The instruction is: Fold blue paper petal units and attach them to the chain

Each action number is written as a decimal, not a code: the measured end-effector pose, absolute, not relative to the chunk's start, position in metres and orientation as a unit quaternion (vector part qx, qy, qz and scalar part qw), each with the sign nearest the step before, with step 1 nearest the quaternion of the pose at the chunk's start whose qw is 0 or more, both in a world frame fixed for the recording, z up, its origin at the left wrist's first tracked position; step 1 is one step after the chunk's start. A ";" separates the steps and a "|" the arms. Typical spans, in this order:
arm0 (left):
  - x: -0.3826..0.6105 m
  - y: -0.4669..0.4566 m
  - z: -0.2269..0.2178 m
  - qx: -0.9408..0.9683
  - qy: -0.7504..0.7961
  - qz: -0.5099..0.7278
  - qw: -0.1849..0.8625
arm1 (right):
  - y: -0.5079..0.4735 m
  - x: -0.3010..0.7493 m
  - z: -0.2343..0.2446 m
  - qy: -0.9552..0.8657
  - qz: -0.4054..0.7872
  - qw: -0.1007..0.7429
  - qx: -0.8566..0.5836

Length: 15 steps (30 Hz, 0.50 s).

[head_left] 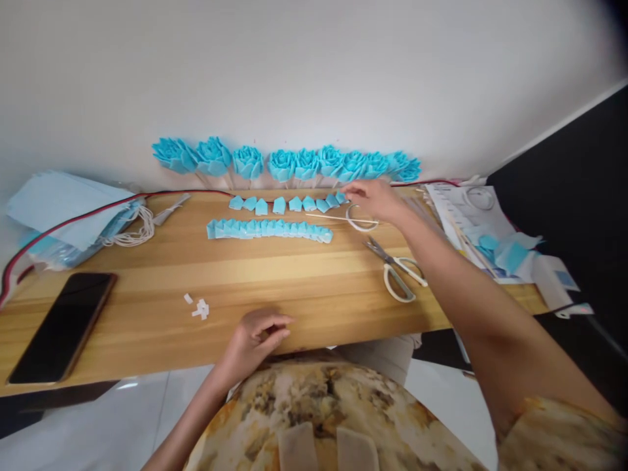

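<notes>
My right hand (375, 199) reaches to the back of the table, its fingertips closed at the right end of a spaced row of small folded blue petals. They meet on the last blue petal (341, 197). Under that hand lie a white ring-shaped roll (354, 224) and a thin white stick (324, 217). My left hand (260, 332) rests at the table's front edge, thumb and fingers slightly apart, holding nothing. A tight overlapping strip of blue petals (269, 229) lies in front of the spaced row.
White-handled scissors (392, 265) lie below my right forearm. Several blue paper flowers (282, 165) stand along the wall. Left are a phone (63, 327), blue sheets (69, 203), white cord (140, 227) and small white scraps (201, 309). Papers (471, 209) lie at right.
</notes>
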<state>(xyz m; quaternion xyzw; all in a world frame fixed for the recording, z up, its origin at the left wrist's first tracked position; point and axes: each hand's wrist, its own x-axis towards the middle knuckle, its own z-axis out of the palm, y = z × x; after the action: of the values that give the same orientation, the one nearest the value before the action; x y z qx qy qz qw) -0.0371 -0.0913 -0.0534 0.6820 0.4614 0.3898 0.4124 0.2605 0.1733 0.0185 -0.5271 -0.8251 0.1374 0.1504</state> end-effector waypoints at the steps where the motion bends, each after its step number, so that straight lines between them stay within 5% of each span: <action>1: -0.037 -0.090 -0.054 0.685 0.449 0.402 0.410 | 0.168 0.272 0.020 -0.823 0.121 0.121 -0.541; 12: -0.036 -0.090 -0.049 0.703 0.450 0.390 0.388 | 0.140 0.294 0.001 -0.846 -0.016 -0.055 -0.530; 15: -0.035 -0.093 -0.051 0.688 0.469 0.394 0.390 | 0.138 0.299 0.003 -0.845 -0.036 -0.048 -0.532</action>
<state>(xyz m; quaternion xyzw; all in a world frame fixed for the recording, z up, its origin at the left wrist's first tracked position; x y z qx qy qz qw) -0.0352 -0.0929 -0.0506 0.6876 0.4694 0.3935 0.3899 0.2991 0.1383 0.0027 -0.5319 -0.8447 -0.0363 -0.0475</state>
